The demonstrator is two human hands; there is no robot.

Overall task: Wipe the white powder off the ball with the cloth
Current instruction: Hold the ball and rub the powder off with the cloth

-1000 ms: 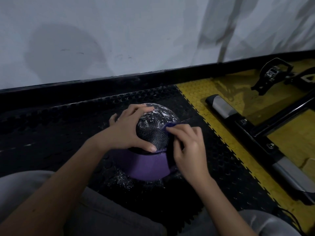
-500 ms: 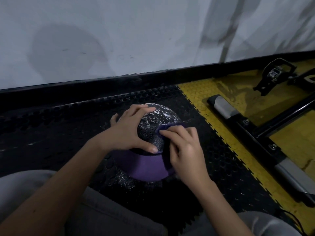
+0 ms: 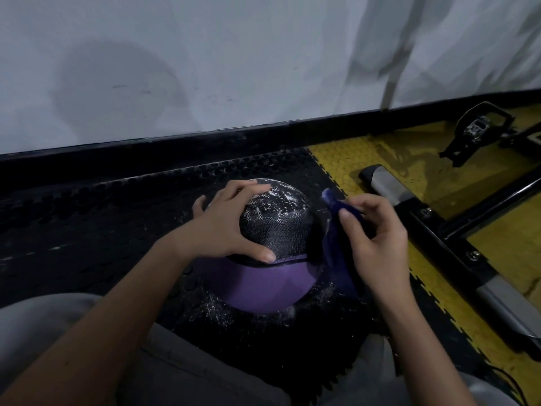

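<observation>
A black and purple ball [image 3: 281,230] rests on the black studded floor mat [image 3: 87,218]. White powder speckles its dark upper part, thickest near the top. My left hand [image 3: 222,230] grips the ball from the left, fingers spread over the top and thumb on the front. My right hand [image 3: 377,244] holds a dark blue cloth [image 3: 336,230] just to the right of the ball, lifted off its surface. The cloth hangs down beside the ball.
Spilled white powder [image 3: 216,309] lies on the mat in front of the ball. A black and silver metal frame [image 3: 439,230] sits on the yellow floor tiles at right. A white wall with a black skirting [image 3: 205,139] runs behind. My knees fill the bottom.
My right hand has pulled the cloth off the ball's right side and moved it to the right, clear of the surface. My left hand keeps its grip on the ball.
</observation>
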